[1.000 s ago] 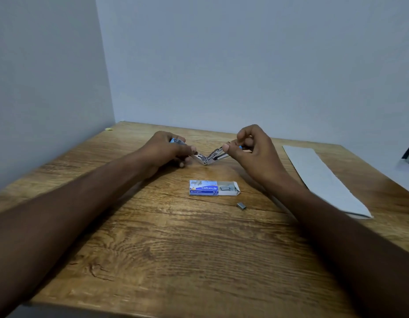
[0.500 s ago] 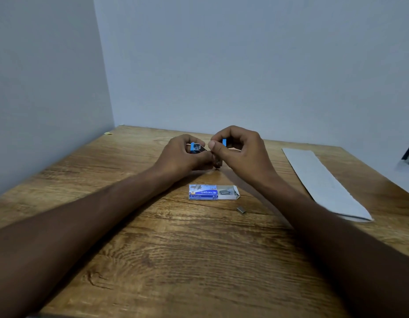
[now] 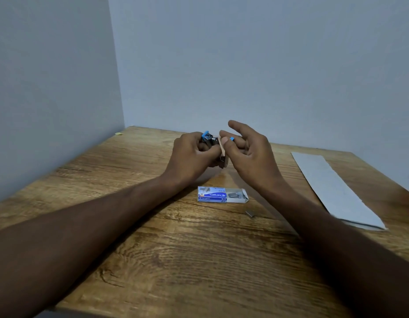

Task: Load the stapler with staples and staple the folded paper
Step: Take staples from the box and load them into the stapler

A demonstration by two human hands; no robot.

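Stapler [image 3: 210, 141] held above the bench [image 3: 153, 260], between both hands.
Left hand [image 3: 194, 154] clasps its body; right hand [image 3: 247, 152], fingers half spread, pinches the other end. Folded paper [image 3: 332, 189] lies right of the right-hand grip, its long axis running away from the person; staple box [image 3: 222, 195] just nearer than both.

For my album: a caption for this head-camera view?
Both hands, left and right, hold a blue stapler above an open staple box.

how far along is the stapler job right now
Done: staple box lies open on the table, one loose staple strip beside it. In hand: left hand grips the stapler, right hand works at it; whether it is loaded can't be told. Left: folded paper lies untouched, unstapled.
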